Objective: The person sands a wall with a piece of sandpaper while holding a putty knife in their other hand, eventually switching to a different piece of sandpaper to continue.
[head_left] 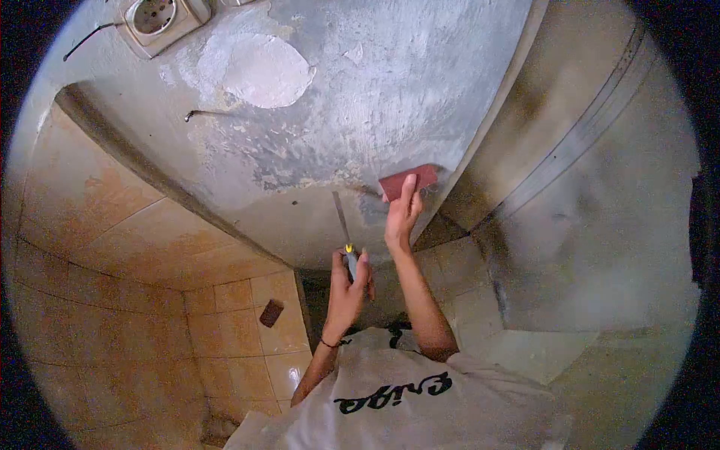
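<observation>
My left hand (352, 274) is closed around the grey and yellow handle of a scraper (342, 217), whose narrow grey blade points up toward the wall. In my right hand (403, 213) is a piece of red-brown sandpaper (409, 182), with the thumb across its face and the other fingers mostly hidden behind it. The sandpaper overlaps the lower right part of the grey wall (360, 97), near its edge. Rough, scuffed paint and bare spots show on the wall around it.
A smooth whitish patch (268, 71) is higher on the wall, below a socket (154, 15) in a loose-looking frame. A short wire (201, 114) sticks out under the patch. A dark brown block (271, 313) lies on the orange tiles (232, 330) at lower left.
</observation>
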A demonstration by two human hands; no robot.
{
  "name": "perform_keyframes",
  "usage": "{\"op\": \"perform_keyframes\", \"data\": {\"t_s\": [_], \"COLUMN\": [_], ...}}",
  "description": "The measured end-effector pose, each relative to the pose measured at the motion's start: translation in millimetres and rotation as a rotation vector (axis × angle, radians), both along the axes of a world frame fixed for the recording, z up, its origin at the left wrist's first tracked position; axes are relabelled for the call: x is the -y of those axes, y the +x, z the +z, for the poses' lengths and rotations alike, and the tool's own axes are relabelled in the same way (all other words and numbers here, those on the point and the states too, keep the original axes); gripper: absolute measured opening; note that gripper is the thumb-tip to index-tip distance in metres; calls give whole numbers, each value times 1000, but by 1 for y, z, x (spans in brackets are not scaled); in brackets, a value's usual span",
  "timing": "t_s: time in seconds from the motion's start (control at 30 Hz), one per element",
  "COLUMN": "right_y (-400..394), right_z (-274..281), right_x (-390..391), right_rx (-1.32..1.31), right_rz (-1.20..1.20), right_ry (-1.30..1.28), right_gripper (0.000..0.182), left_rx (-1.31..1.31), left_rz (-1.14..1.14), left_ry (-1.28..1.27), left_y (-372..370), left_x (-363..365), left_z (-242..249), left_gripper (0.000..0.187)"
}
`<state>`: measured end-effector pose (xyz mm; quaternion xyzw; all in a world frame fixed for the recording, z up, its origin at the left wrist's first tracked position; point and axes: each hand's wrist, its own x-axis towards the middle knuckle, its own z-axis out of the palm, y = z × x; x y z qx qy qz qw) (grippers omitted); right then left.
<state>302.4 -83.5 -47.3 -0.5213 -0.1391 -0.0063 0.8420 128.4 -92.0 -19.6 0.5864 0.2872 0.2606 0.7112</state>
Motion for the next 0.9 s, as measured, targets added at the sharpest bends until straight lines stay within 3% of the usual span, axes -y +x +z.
{"op": "perform_keyframes", "data": {"t_s": [0.07, 0.13, 0.17, 0.23, 0.33, 0.37, 0.47, 0.57, 0.67, 0.77, 0.9], "right_y": [0, -1, 1, -13, -18, -15, -9, -21, -17, -19, -11], "right_z": [-31, -40, -44, 3, 25, 9, -32, 11, 13, -9, -18], "right_x": [-9, -21, -21, -9, -8, -10, -20, -13, -11, -18, -25], "right_rx": [-47, 29, 27, -109, -60, 18, 29, -97, -49, -15, 51], "right_rz": [-45, -315, -317, -25, -29, 3, -149, -57, -3, -92, -233], "right_ry": [-56, -141, -141, -37, -69, -36, -166, -125, -224, -167, -249], "right_gripper": [41, 46, 46, 42, 44, 45, 46, 44, 45, 46, 49], "left_rx": [11, -19, -20, -21, 5, 5, 5, -47, -55, -67, -4], "left_rz": [-35, -63, -66, -92, -94, -97, -72, -49, -17, 12, -27], "left_ry": [23, -18, -18, -55, -33, -30, -13, 2, 6, 177, 16], "left_y": [-3, -3, -3, -4, -5, -6, -7, -10, -7, -8, -7], "left_x": [-3, -4, -5, -6, -6, -7, -9, -8, -5, -6, -10], "left_z": [-3, -5, -7, -13, -12, -12, -10, -3, -2, -4, -7], "left_gripper": [19, 19, 19, 19, 21, 21, 21, 22, 23, 24, 22]}}
